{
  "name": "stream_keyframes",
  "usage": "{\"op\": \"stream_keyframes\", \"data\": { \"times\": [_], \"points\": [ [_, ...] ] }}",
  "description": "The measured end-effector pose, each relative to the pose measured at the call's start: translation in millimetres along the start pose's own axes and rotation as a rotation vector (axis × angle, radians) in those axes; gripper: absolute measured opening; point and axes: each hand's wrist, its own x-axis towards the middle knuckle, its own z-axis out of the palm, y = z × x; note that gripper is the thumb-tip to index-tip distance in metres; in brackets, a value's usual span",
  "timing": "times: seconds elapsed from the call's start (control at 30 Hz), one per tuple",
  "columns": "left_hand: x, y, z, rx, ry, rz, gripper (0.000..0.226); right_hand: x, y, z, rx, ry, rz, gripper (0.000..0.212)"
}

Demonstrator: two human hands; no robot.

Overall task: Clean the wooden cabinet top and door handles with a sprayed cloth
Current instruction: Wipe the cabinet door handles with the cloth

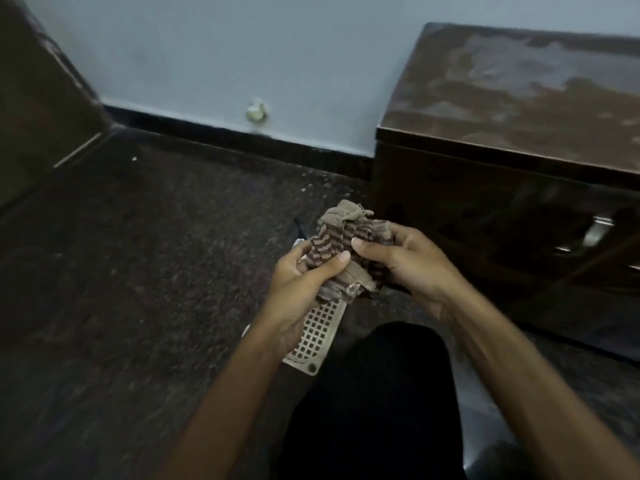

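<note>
Left of the cabinet [485, 202], low over the floor [138, 254]: striped cloth [341, 245] bunched between both hands, not touching the cabinet.

Head view, only one available.

Step in hand, best guess: folding or bunching the cloth into a wiping pad. No spray bottle in view; can't tell whether the cloth is damp. Patchy, smeared sheen on the cabinet top [519, 91]; dust or part-wiped, unclear which. Metal door handle [597, 232] on the cabinet front, untouched.

Next move, likely: carry the pad up and over onto the top, or across to the handle, with a flat face of the cloth down.

Pose: left hand [294, 285] clamped on the cloth's side away from the cabinet, thumb across the top, fingers curled under. Right hand [408, 268] gripping the side nearer the cabinet, thumb tip pressed into the stripes. Thumbs nearly meeting, wrists angled inward, forearms reaching forward.

Below the hands, left of the cabinet: pale perforated grille [317, 337] on the floor, dark-clad knee [381, 393] beside it.
</note>
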Motion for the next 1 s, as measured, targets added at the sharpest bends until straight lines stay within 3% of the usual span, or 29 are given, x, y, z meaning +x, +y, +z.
{"op": "stream_keyframes", "data": {
  "times": [0.17, 0.33, 0.47, 0.63, 0.73, 0.8, 0.9, 1.0],
  "points": [
    [28, -18, -31, 0.059, 0.029, -0.042, 0.023, 55, 17, -4, -0.078, -0.204, 0.188, 0.024],
    [42, -71, -64, 0.125, 0.132, -0.082, 0.027, 71, 87, 0, -0.154, -0.217, 0.367, 0.025],
    [45, -119, -95, 0.223, 0.258, -0.156, 0.027, 69, 155, 19, 0.024, -0.108, 0.495, 0.010],
    [52, -148, -116, 0.254, 0.358, -0.178, 0.015, 70, 210, 53, -0.059, 0.132, 0.420, 0.016],
    [56, -155, -121, 0.259, 0.390, -0.147, 0.014, 68, 209, 60, -0.257, 0.225, 0.348, 0.019],
    [60, -160, -124, 0.281, 0.404, -0.145, 0.012, 68, 209, 60, -0.359, 0.220, 0.274, 0.013],
    [63, -166, -126, 0.316, 0.424, -0.152, 0.010, 71, 209, 63, -0.431, 0.215, 0.248, 0.025],
    [66, -173, -130, 0.416, 0.451, -0.159, 0.034, 72, 213, 63, -0.457, 0.207, 0.262, 0.036]
  ]
}}
